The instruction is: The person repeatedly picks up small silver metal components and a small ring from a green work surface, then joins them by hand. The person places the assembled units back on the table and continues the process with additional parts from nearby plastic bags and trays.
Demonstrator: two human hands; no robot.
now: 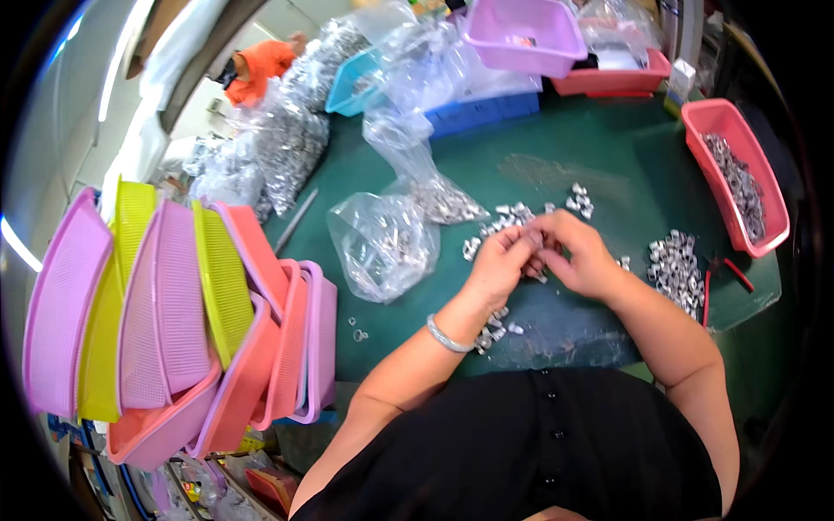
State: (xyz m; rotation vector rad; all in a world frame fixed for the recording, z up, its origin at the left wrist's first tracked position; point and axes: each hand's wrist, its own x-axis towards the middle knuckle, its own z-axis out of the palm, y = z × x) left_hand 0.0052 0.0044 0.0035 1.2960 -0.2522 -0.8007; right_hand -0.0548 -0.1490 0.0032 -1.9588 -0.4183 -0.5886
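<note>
My left hand (502, 264), with a bangle on its wrist, meets my right hand (582, 258) above the green table (556, 130). Both have their fingertips pinched together; what lies between them is hidden. Small silvery metal pieces (512, 214) are scattered just beyond my fingers, and more metal pieces (493, 334) lie near my left wrist. Beside my right forearm is a bigger heap of metal pieces (676, 267). Red-handled pliers (707, 295) rest at the right of that heap. Left of my hands sits a clear plastic bag (378, 247), partly filled with small pieces.
Stacked pink, purple and yellow-green plastic baskets (165, 313) crowd the left side. A pink bin (773, 208) of metal parts stands at the right. Filled clear bags (278, 148), a purple tub (526, 35) and a blue bin (486, 113) line the far side. Beyond them is a person in orange (261, 69).
</note>
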